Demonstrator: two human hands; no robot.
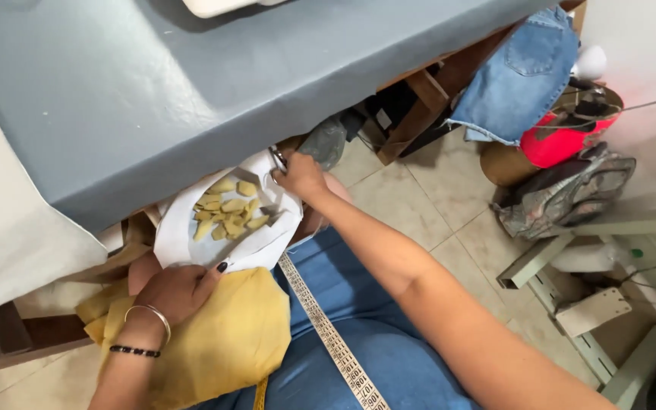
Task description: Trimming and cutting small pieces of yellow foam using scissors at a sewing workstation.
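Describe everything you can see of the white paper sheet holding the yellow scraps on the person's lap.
The white paper sheet looks thin and creased, its edges curled up into a shallow tray. It sits on the lap, just under the edge of the grey table. A loose heap of small yellow scraps lies in its middle. The left hand grips its near edge over a piece of yellow cloth; the right hand pinches its far corner. A measuring tape runs beside it.
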